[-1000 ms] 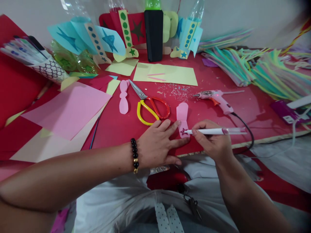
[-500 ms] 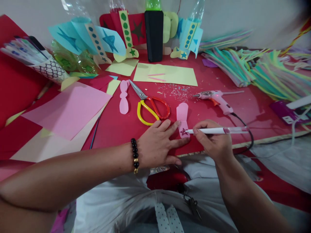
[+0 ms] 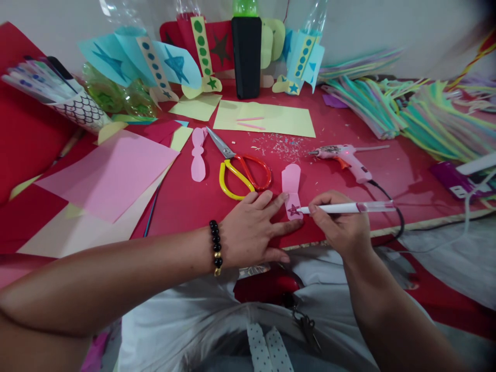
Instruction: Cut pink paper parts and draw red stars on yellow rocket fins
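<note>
My left hand (image 3: pixel 258 227) lies flat with its fingers spread, two fingertips pressing a small pink paper cutout (image 3: pixel 291 181) onto the red table. Between those fingers a dark star is drawn on the cutout's lower part. A white marker pen (image 3: pixel 341 208) is pinched in my right hand (image 3: pixel 343 225), its tip touching the star's right side. Just beyond my left fingers lie scissors (image 3: pixel 236 160) with one yellow and one red handle. Another pink paper cutout (image 3: pixel 198 160), made of rounded lobes, rests left of the scissors' blades.
A pink glue gun (image 3: pixel 343 155) with a cord lies to the right. Pink paper sheets (image 3: pixel 112 170) overlap at left beside a pen holder (image 3: pixel 83 108). Decorated bottles (image 3: pixel 134 57) and a black box-like object (image 3: pixel 247 57) stand at the back, pipe cleaners (image 3: pixel 364 106) at back right.
The marker tip has shifted very slightly on the star, while my right hand keeps its grip. My left hand stays in place on the paper.
</note>
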Tool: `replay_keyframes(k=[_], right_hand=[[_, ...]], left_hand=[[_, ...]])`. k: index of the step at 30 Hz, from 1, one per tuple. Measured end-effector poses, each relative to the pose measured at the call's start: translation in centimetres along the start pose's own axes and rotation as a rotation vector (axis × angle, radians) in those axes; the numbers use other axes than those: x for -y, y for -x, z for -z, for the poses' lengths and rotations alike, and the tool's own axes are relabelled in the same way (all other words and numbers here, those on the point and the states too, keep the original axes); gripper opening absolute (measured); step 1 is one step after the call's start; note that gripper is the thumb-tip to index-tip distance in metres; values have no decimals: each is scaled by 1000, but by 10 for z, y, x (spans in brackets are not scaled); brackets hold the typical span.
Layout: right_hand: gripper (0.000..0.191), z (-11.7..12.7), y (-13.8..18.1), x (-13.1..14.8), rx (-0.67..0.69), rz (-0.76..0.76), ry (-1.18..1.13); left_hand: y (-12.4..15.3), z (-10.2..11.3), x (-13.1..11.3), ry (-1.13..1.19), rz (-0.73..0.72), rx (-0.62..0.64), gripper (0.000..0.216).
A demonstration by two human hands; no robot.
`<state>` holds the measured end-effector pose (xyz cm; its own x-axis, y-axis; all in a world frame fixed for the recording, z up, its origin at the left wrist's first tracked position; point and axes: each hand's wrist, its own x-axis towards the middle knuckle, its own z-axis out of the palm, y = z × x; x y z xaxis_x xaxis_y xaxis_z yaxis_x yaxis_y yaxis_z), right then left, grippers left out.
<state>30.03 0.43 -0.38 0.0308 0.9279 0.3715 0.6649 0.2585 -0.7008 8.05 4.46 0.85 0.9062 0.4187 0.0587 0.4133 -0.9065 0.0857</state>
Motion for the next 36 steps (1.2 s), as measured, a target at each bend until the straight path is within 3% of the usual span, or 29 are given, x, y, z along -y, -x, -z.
replay_keyframes(k=[17,36], right_hand=[[9,2,0,4,63,1,-30],[12,-1,-1,0,-29,-33,16]], left_hand=[[0,0,0,6,-2,7,73],[0,0,0,-1,1,-1,74]])
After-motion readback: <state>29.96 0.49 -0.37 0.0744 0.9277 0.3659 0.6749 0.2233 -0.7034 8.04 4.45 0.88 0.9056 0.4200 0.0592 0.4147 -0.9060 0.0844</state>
